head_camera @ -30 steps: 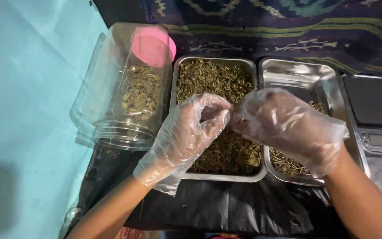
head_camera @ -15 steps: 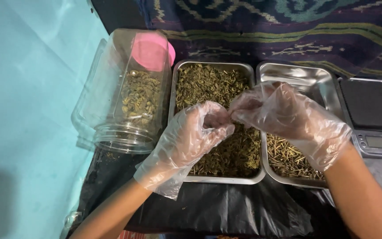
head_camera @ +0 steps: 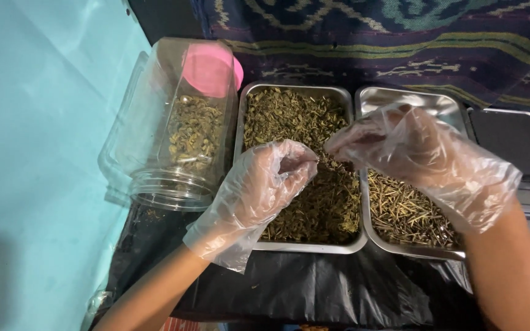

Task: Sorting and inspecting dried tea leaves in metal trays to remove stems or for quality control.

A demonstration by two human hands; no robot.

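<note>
Head view: left hand point(head_camera: 259, 190), right hand point(head_camera: 421, 159) pinched above herb tray point(head_camera: 289, 245); contents unclear.

Left hand point(head_camera: 259, 193), right hand point(head_camera: 427, 159): loose clear plastic gloves, forearms bare.

A black plastic sheet point(head_camera: 314, 294) carries two steel trays point(head_camera: 302, 245), a tipped jar point(head_camera: 173, 129) and a scale point(head_camera: 522, 159).
</note>
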